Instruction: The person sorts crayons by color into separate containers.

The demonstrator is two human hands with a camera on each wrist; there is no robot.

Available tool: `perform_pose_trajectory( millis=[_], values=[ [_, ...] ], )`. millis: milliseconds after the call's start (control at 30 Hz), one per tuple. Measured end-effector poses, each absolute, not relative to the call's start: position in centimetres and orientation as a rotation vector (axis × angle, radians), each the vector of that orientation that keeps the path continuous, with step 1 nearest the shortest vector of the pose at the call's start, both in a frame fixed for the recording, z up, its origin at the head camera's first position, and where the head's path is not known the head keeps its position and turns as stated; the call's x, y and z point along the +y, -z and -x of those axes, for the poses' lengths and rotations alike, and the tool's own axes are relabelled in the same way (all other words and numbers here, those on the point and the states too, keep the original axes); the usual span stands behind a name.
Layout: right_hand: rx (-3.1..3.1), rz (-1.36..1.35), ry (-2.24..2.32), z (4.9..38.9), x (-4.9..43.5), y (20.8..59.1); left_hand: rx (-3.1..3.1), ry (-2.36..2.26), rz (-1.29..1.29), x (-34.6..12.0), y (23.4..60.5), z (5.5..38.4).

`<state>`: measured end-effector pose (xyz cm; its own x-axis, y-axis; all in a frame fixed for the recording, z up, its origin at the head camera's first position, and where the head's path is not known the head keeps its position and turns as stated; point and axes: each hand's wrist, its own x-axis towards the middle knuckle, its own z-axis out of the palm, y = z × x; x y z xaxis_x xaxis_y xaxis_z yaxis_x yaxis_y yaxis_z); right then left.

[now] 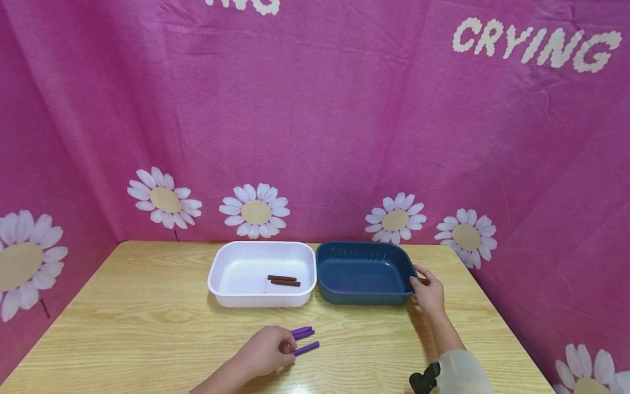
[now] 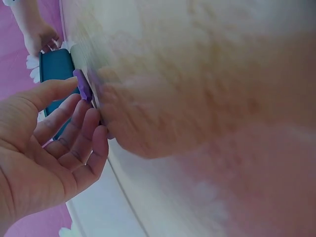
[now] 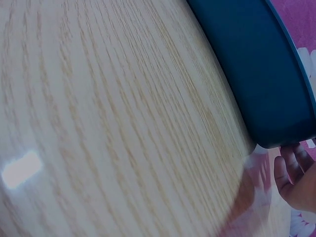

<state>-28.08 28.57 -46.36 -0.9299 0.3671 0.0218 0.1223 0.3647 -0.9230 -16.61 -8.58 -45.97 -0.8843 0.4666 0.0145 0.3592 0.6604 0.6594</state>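
L hand [image 1: 266,350], front-L of blue tub [image 1: 365,299]: fingers narrow at purple crayons [image 1: 307,348], can't tell if gripping. R hand [image 1: 430,291] pinches tub's R rim; white tub [image 1: 263,300] adj. on L.

the head camera, well back, looks forward and down at the blue bin [image 1: 366,299]; the left wrist's (turned sideways) faces it past the left hand [image 2: 52,150]; the right wrist's, closest, shares it and the right hand [image 3: 298,183] with both.

Smooth plstc blue tray [image 1: 364,299], ditto wht tray [image 1: 261,300], glossy wood tbl [image 1: 123,328], creased cloth bkdrp [image 1: 315,120]
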Motion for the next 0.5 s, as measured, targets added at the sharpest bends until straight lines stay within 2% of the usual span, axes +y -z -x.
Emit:
perform_pose_trajectory(
  millis=[500],
  values=[
    [-2.398, 0.43, -1.571, 28.23, 28.65, 46.57, 2.75, -0.897, -0.641, -8.04, 45.48, 16.8]
  ],
)
